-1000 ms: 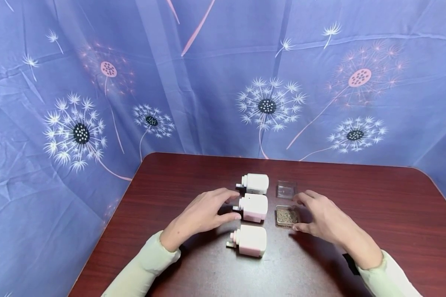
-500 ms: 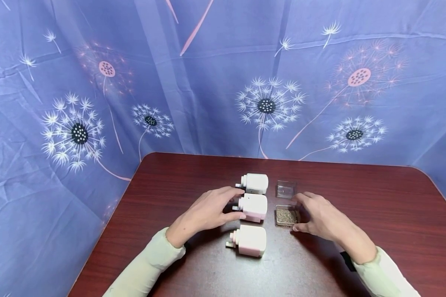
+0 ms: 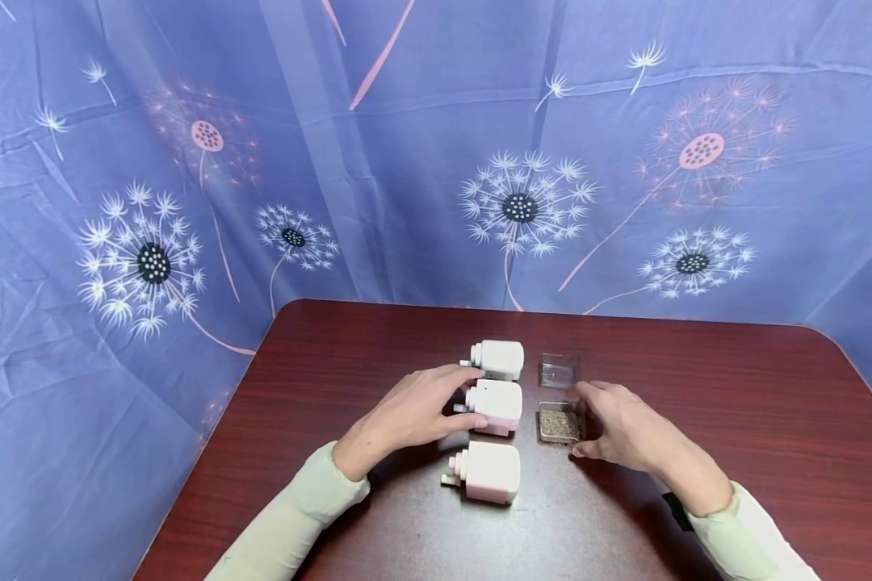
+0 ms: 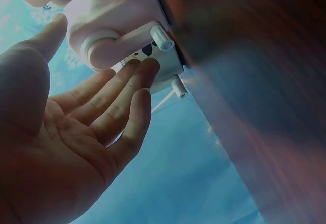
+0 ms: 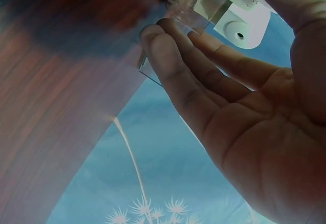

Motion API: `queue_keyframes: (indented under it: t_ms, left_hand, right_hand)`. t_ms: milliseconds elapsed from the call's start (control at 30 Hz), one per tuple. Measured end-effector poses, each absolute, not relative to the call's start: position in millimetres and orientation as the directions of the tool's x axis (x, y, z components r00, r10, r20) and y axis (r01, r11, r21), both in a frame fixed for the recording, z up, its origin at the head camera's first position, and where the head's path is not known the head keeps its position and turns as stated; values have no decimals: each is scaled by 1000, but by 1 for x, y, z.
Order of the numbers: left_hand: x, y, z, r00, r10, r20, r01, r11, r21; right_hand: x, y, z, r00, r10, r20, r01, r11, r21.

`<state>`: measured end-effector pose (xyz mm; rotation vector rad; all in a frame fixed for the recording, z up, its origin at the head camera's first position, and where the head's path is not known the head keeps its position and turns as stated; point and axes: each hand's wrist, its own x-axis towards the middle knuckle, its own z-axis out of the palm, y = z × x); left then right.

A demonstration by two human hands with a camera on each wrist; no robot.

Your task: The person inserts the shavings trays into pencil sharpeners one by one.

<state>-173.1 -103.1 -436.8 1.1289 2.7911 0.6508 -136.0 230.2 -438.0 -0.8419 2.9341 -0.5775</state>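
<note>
Three pale pink-and-white hand-crank pencil sharpeners lie in a column on the table: a far one (image 3: 501, 359), a middle one (image 3: 500, 403) and a near one (image 3: 494, 472). My left hand (image 3: 414, 411) reaches around the middle sharpener, thumb at its near side and fingers at its far side, relaxed and not closed tightly. The left wrist view shows its crank (image 4: 127, 43) by the fingertips. My right hand (image 3: 628, 428) straddles a clear tray of shavings (image 3: 560, 424), thumb near its close corner and fingers behind it; the fingers look loosely bent.
Behind the shavings tray lies a second clear tray (image 3: 558, 371), with no shavings showing in it. The dark red wooden table (image 3: 756, 387) ends at a blue curtain (image 3: 407, 202) with dandelion prints at the back and left.
My left hand has slid to the right, so thumb and fingers now overlap the middle sharpener's sides. The right hand stays at the shavings tray almost unmoved.
</note>
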Motion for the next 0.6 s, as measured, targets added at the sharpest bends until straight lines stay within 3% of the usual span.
queue_keyframes:
  t_ms: [600]
  left_hand:
    - [-177, -99, -441, -719, 688, 96, 660, 633, 405]
  right_hand:
    - [-138, 230, -441, -856, -512, 73, -502, 789, -355]
